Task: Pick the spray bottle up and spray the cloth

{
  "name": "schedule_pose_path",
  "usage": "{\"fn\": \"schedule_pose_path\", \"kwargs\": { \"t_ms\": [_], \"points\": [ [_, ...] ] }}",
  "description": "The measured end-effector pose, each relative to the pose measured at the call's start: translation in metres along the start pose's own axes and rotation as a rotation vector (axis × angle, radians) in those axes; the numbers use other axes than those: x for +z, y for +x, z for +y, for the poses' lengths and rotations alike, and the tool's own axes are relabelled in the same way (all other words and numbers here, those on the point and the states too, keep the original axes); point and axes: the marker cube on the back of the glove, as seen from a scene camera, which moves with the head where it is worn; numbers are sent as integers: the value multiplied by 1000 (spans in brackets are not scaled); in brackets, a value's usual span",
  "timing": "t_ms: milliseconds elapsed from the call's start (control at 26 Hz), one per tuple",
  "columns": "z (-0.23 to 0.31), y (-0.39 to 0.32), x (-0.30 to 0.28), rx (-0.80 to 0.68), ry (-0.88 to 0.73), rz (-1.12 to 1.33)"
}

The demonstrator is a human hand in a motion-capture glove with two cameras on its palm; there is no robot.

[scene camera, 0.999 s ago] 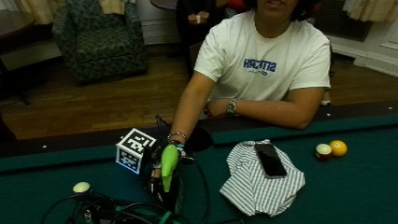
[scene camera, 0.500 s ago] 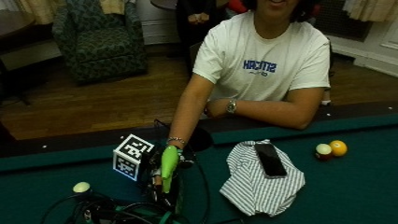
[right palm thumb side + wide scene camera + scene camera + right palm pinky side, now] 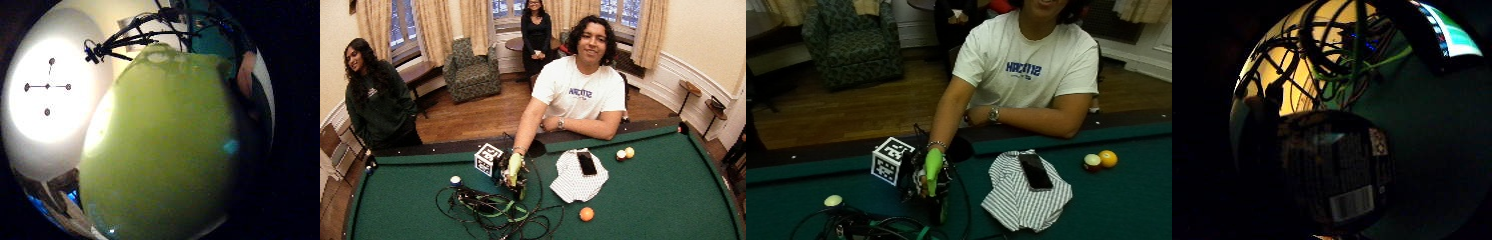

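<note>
Fingers of the black-gloved right hand wrap the lime-green plastic spray bottle, upright for triggering; striped white cloth lies beside, black phone on it.

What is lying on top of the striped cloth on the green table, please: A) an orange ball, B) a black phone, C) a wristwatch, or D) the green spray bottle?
B: a black phone lies flat on the striped cloth, while the green spray bottle stands apart in the right hand.
</note>
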Motion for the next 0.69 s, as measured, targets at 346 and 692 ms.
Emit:
{"fn": "schedule_pose_path", "kwargs": {
  "t_ms": [346,692],
  "points": [
    [67,-114,-12,-167,-107,-75],
    [66,-246,-19,-205,-326,39]
  ]
}}
